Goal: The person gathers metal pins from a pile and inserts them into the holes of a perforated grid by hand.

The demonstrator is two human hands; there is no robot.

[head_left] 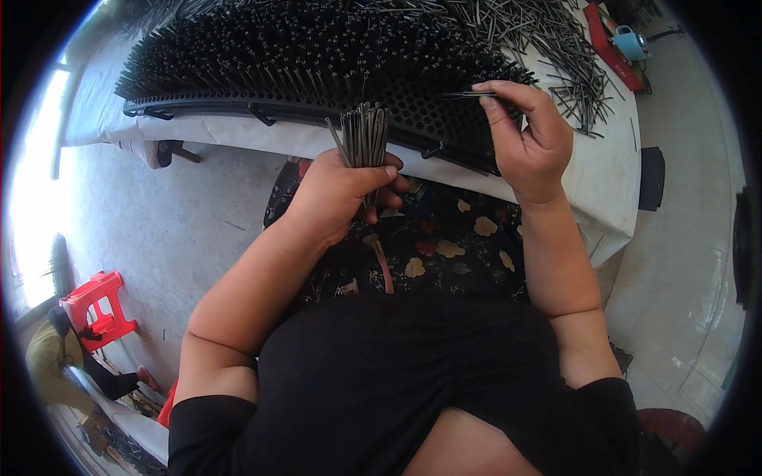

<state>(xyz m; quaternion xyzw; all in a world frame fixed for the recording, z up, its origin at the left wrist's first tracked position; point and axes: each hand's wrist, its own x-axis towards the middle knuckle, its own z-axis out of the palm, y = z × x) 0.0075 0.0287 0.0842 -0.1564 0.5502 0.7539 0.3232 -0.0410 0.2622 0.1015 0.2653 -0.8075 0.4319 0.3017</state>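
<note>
My left hand point(353, 184) is closed around an upright bundle of thin dark rods point(365, 136), their looped or bent ends pointing up. Between thumb and fingertips, my right hand point(533, 135) pinches a thin dark rod point(468, 94), lying nearly level above the rack. In front of both hands stretches a long black perforated rack point(413, 119), with round holes along its near side. Rows of similar rods stand upright in it, densely packed on the left and at the back. Bare holes show between my two hands.
Loose rods point(579, 99) lie heaped at the back right of the white-covered table point(587, 170). A red box point(615, 51) and a light blue mug point(629, 43) are at its far right corner. A red plastic stool point(99, 309) stands on the floor at left, near another person's leg point(119, 385).
</note>
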